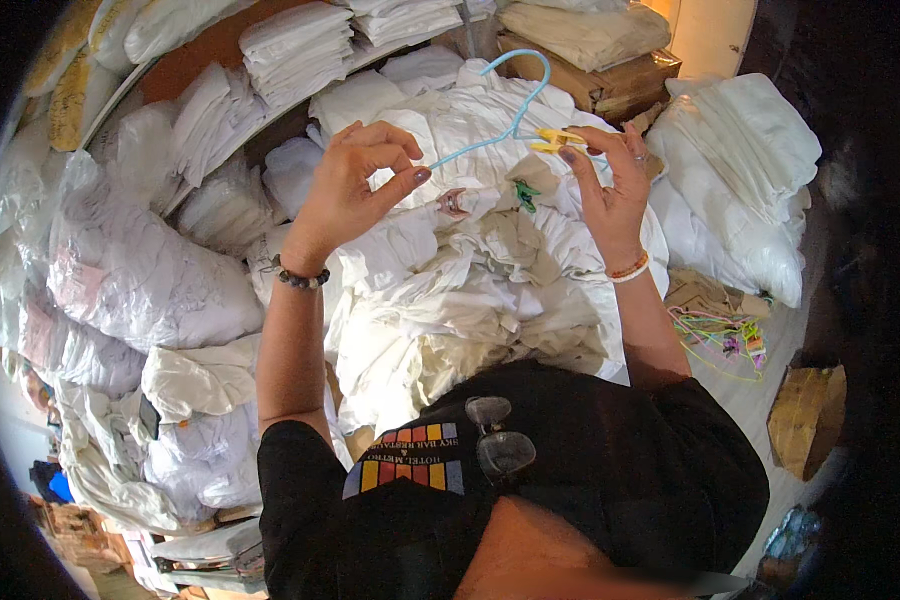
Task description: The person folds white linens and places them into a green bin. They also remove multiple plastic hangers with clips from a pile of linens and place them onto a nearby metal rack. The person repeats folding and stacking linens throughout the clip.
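A light blue clothes hanger (521,112) is held up over the pile of white fabric (450,300), its hook pointing away from me. My left hand (371,172) pinches one end of the hanger between thumb and forefinger. At the hanger's other side, my right hand (611,169) pinches a yellow clothes peg (556,140) that sits on the hanger's arm. Below the hanger, a green clothes peg (526,195) and a pinkish-brown peg (452,202) lie on the white fabric.
Plastic-wrapped white bundles (150,277) crowd the left. Folded white cloth stacks (296,52) stand on a shelf at the back. A bagged white stack (742,150) is at right, with several coloured hangers (720,337) on the floor below and an open cardboard box (806,420) nearby.
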{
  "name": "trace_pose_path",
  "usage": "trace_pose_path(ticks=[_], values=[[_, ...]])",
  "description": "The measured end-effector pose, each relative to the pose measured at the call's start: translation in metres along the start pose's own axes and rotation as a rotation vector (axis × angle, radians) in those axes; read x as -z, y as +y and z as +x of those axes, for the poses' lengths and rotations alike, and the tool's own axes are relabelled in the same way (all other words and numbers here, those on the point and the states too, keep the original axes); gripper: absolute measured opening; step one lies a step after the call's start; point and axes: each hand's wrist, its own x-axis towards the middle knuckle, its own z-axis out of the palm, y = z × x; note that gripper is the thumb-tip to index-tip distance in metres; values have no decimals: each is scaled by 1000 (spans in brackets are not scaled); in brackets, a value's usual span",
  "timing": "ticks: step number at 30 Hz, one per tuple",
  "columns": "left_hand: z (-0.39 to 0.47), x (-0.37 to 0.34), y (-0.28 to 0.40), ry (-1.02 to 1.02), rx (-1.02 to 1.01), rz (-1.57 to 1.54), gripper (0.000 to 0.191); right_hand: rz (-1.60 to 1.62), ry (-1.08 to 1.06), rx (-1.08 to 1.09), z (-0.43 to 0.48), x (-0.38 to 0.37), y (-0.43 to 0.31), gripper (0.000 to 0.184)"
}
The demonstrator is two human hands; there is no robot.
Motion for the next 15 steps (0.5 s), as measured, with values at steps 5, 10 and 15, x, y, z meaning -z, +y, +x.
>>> trace_pose_path(ticks=[5,10,15], values=[[2,2,2,25,0,28,19,131,-12,93,-10,7,-16,24],[0,-1,1,21,13,-29,18,447,-256,-6,-27,-16,-43,28],[2,-8,9,1,48,-64,17,424,-611,253,-30,-50,-67,34]])
